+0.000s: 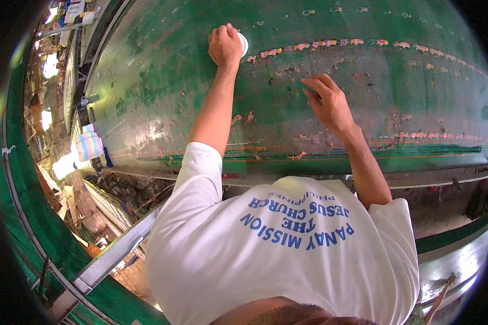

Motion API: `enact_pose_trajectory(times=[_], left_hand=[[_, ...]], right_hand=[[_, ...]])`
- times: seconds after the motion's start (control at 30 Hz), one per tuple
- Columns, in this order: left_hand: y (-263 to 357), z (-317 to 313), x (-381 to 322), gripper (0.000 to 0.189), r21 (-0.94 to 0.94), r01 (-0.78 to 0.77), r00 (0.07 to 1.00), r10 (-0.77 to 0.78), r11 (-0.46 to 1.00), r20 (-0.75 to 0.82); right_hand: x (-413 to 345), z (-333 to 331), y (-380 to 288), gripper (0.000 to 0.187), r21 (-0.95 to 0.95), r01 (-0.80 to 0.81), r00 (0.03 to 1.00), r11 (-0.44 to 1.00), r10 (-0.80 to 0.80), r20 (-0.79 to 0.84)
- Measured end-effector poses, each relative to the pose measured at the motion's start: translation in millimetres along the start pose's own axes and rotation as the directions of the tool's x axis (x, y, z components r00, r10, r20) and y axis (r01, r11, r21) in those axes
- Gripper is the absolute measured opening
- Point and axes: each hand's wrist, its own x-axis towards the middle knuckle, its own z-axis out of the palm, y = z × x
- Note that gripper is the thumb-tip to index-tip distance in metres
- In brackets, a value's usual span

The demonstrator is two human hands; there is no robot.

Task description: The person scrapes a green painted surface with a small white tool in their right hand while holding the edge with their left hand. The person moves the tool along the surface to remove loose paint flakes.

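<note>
My left hand (225, 45) is closed at the far side of a long green work surface (268, 97), on a white round object (242, 44) whose rim shows beside my fingers. What kind of object it is cannot be told, since the hand hides much of it. A curved row of small pink and yellow marks (326, 43) runs rightward from near this object. Nearer to me, my right hand (315, 91) hovers over or rests near the surface, fingers bent and apart, with nothing seen in it. Whether it touches the surface is unclear.
Another row of pinkish marks (435, 135) lies at right. A striped cloth bundle (89, 145) sits beyond the left end. Metal beams (114, 245) cross at lower left. What looks like another person's arm (439, 298) shows at lower right.
</note>
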Motion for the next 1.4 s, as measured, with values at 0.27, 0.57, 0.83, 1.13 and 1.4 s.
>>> enact_pose_trajectory(times=[0.27,0.57,0.83,1.13,1.4], left_hand=[[-4.0,-8.3,-16.6,0.024,0.055,0.098,0.995,-0.099,0.994,0.030],[11.0,-4.8,-27.2,0.023,-0.017,0.003,1.000,-0.003,1.000,0.003],[27.0,5.4,-25.2,0.025,-0.057,-0.031,0.998,0.028,0.998,-0.059],[46.7,4.6,-26.1,0.024,-0.085,-0.146,0.984,0.136,0.986,-0.113],[56.2,-4.6,-10.9,0.027,-0.144,-0.108,0.992,0.097,0.984,-0.081]], right_hand=[[-35.3,-31.4,14.2,0.026,-0.231,0.054,0.990,0.971,-0.082,-0.113],[-131.8,-121.4,51.7,0.030,-0.527,-0.154,0.912,0.836,-0.085,-0.401],[-201.7,-142.6,47.1,0.039,-0.664,-0.182,0.944,0.726,-0.061,-0.325],[-256.4,-148.4,59.2,0.048,-0.700,-0.197,0.955,0.686,-0.029,-0.296],[-223.6,-159.2,73.3,0.049,-0.743,-0.122,0.952,0.658,-0.134,-0.275]])
